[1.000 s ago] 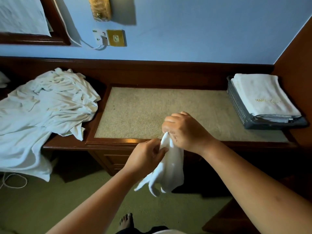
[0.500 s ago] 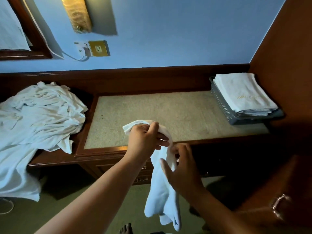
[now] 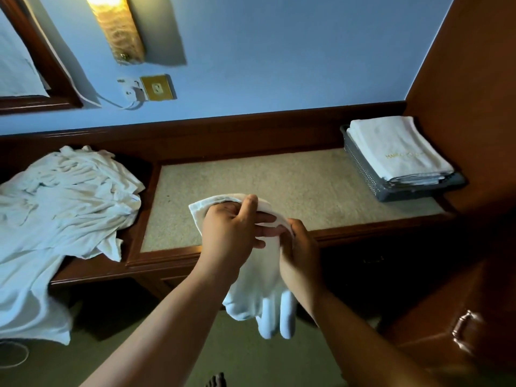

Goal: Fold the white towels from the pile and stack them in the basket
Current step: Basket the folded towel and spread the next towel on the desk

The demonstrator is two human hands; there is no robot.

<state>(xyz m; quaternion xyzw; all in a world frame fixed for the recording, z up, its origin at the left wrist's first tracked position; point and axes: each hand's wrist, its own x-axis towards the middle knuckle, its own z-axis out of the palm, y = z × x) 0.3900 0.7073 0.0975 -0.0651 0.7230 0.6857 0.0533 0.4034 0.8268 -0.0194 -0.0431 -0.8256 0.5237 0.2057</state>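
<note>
Where left hand [image 3: 231,233] grips, towel [image 3: 259,297] hides.

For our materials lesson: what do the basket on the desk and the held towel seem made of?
The basket looks like matte grey plastic, though it could be metal mesh; its wall has regular small holes. The towel is soft white cloth, likely cotton; it hangs in limp folds.

Dim room, wall lamp [image 3: 117,26] glowing top-left, wide-angle edge warp, slight blur.
</note>
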